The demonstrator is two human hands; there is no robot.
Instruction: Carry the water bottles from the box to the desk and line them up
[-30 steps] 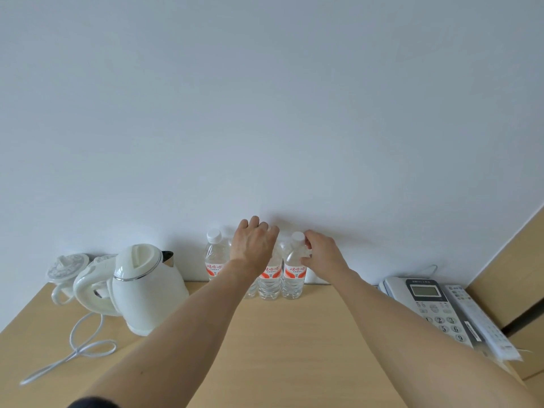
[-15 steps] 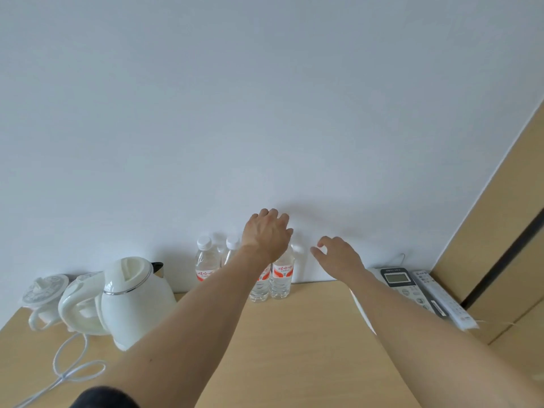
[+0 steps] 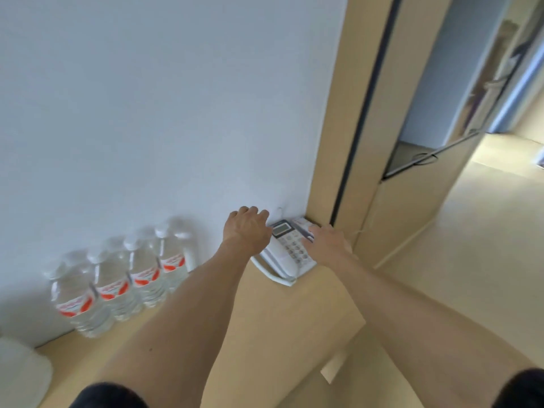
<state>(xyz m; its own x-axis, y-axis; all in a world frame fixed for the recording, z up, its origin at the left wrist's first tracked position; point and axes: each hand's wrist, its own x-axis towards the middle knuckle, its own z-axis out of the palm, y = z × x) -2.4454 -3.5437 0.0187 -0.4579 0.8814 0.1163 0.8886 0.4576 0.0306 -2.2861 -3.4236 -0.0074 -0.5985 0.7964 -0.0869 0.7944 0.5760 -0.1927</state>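
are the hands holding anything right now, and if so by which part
Nothing is held. The left hand and right hand both hang empty above the phone, clear of the four water bottles standing along the wall on the desk.

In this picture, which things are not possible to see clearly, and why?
- Bottle labels, head view: motion blur makes the print unreadable.
- White object: cut off by the left edge, cannot be identified.
- Phone: partly covered by the left hand and right hand.
- The box: outside the frame.
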